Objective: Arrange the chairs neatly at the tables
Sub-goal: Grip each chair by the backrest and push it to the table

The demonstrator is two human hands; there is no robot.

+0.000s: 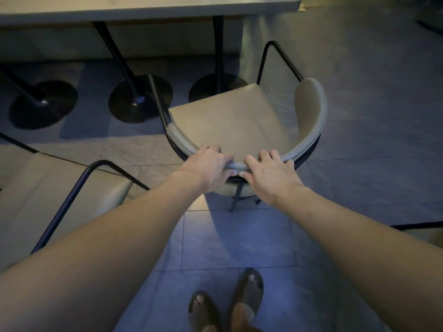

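The chair [230, 118] stands on the floor [359, 140] in front of the table [143, 8], its seat facing the table and its front edge short of the tabletop's near edge; its curved backrest [309, 111] wraps toward the person; thin black arm rails rise at either side. Both hands clamp the top of the backrest at its middle: the left hand [208, 167] and the right hand [271, 173] sit just beside each other, fingers curled over the padded rim, thumbs under it, nearly touching. Between seat and table lie three black round bases [140, 99] with slanted posts; the rightmost base sits just beyond the seat's front edge. A second chair [60, 188] stands near on the left, its rail close to the left forearm. To the right the floor lies open; tiles run bare behind the chair down to the person's sandalled feet [227, 303].
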